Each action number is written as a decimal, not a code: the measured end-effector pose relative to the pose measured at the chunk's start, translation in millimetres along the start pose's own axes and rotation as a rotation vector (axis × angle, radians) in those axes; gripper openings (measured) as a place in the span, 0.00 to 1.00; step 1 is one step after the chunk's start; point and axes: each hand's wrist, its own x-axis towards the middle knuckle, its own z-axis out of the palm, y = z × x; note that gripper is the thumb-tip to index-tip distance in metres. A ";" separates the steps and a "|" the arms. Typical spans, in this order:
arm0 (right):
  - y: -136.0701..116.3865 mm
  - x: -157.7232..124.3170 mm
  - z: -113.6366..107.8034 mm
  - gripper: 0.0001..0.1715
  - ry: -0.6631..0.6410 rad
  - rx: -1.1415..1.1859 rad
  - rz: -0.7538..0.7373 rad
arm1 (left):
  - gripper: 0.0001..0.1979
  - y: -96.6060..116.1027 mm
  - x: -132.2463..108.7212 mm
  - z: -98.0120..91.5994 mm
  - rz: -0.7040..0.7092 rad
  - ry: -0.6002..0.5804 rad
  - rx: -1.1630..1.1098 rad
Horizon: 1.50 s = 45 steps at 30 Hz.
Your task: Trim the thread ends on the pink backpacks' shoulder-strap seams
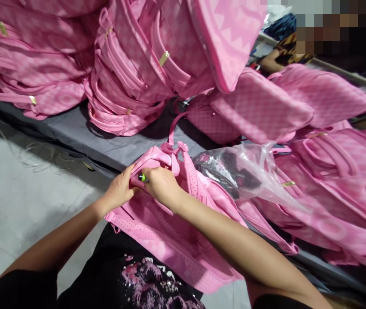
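A pink checked backpack [183, 257] lies in front of my body, its perforated shoulder straps showing. My left hand [120, 189] is closed on the fabric at its upper edge, the fingertips partly hidden in the folds. Close beside it, my right hand [163, 184] is wrapped round a small tool [142, 177] with a black and lime-green end. The rest of that tool is hidden by the hand, so its kind does not show. The right hand rests over the backpack's top, near a strap and loop.
Several pink backpacks [128, 73] are piled along a grey-covered table [83, 137]. A clear plastic bag [250, 171] with dark contents lies right of my hands. Thin cords [38, 159] trail over the floor at left. Another person's arm [271, 62] shows at the far right.
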 end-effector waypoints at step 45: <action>5.8 -129.5 -66.2 0.09 0.188 0.253 0.506 | 0.34 104.2 -19.5 -17.9 0.442 0.152 0.351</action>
